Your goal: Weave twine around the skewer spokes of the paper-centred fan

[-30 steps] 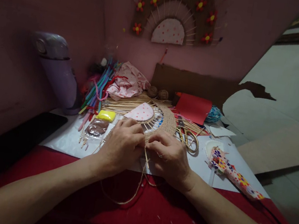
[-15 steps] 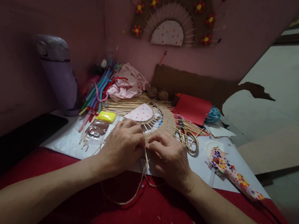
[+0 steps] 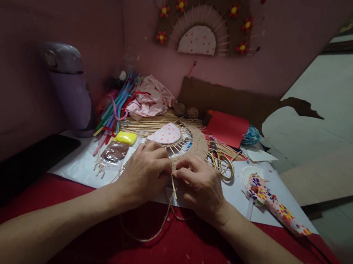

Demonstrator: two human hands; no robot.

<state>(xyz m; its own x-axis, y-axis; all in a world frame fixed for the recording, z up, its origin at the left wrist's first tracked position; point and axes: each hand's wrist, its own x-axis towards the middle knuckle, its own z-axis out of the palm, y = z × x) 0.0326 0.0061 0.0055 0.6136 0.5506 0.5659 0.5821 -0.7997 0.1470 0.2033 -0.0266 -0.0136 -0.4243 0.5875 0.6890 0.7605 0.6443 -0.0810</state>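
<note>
In front of me lies a half-round woven piece (image 3: pixel 200 142), with twine wound across thin sticks around a dotted cloth half-circle (image 3: pixel 166 133). My left hand (image 3: pixel 147 169) is closed on its near edge, fingertips pinched together. Close beside it my right hand (image 3: pixel 200 185) pinches at the same edge, thumb and forefinger bent inward. Stick ends (image 3: pixel 174 187) poke out between the two hands. A loop of twine (image 3: pixel 160 232) hangs from there over the red cloth. My fingers hide the part of the weave they grip.
Gold-handled scissors (image 3: pixel 226 167) lie right of the woven piece. A flower-patterned glue gun (image 3: pixel 272 203) with a cord rests further right. Yellow clay (image 3: pixel 125 137) and a brown packet (image 3: pixel 115 152) sit at left, near pipe cleaners (image 3: pixel 118 105). A purple bottle (image 3: pixel 70 93) stands behind.
Both hands stay at the same edge of the weave, with hardly any movement. The camera view has shifted very slightly.
</note>
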